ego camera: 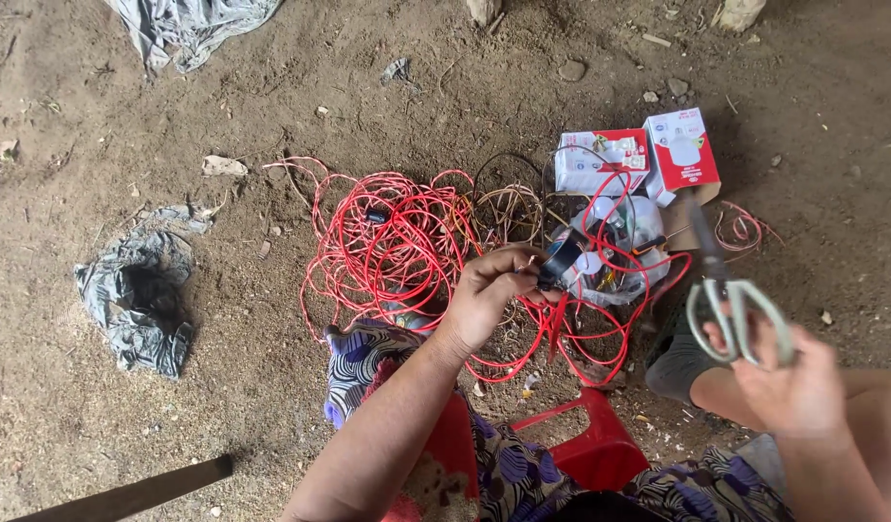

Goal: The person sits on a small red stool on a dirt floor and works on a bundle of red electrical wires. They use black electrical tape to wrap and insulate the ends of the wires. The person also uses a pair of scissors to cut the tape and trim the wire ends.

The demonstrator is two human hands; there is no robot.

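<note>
Left hand (pixel 489 290) pinches a black socket (pixel 561 259), grip closed, lifting it clear of tangled red wire (pixel 397 237); right hand (pixel 789 382) grips scissors (pixel 731 300) by the handles, blades up, ready

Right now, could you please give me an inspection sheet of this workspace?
Surface: bare dirt ground, small stones.
Job's things: black round part and scissors.
Clutter: two red-and-white boxes, clear bag, grey plastic sheet, red stool.
Hands: left hand pinches the black part; right hand holds the scissors.
Cables: tangled red wire, tan coil.
Surroundings: grey cloth.
</note>
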